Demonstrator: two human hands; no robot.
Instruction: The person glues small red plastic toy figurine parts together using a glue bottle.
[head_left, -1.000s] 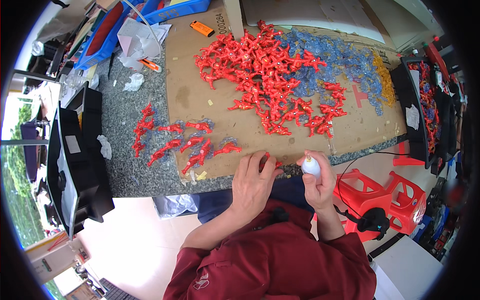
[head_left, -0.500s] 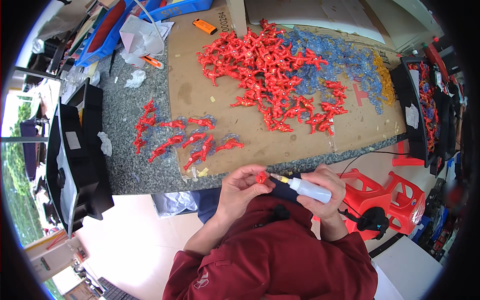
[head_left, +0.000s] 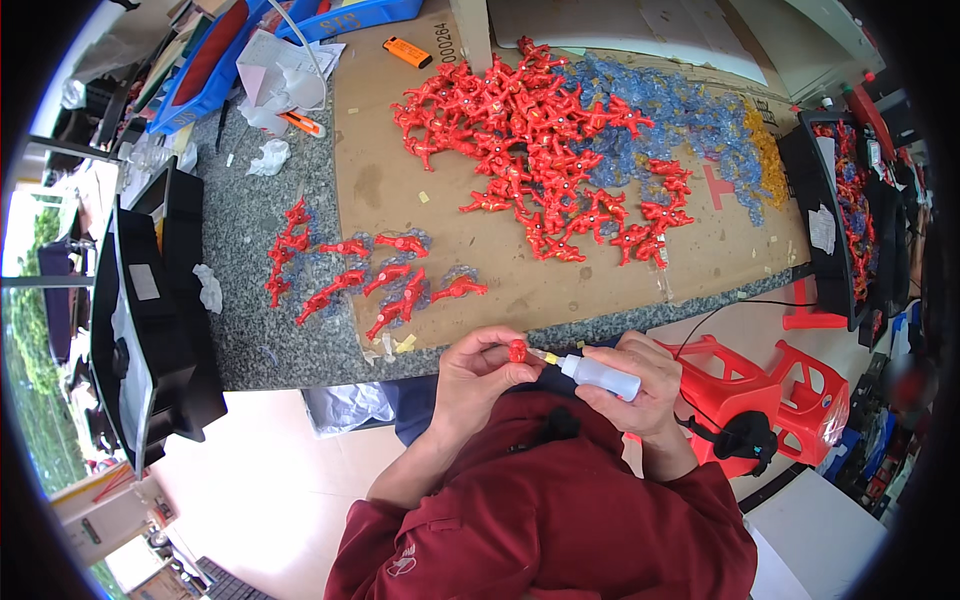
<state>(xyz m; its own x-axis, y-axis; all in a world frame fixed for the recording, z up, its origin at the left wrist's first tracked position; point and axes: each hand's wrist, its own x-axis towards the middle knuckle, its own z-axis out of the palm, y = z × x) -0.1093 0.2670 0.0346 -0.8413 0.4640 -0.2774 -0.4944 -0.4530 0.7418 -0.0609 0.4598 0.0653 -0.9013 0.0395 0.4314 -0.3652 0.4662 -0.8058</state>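
A small red figurine (head_left: 517,351) and a squeeze bottle (head_left: 605,380) are being held close together at the near edge of a granite worktop (head_left: 270,355).
The left hand (head_left: 474,378) is holding the figurine in a pinch grip; the right hand (head_left: 645,378) is gripping the translucent white bottle, whose yellow-collared nozzle (head_left: 551,359) is pointing left at the figurine, though whether it is touching cannot be told. Beyond the hands, a cardboard sheet (head_left: 390,200) is covering much of the worktop and bearing a heap of red figurines (head_left: 510,125), with translucent blue pieces (head_left: 690,120) lying to its right and amber pieces (head_left: 766,165) farther right. Nearer the left hand, a looser group of red figurines (head_left: 388,278) with translucent blue parts is straddling the sheet's left edge.
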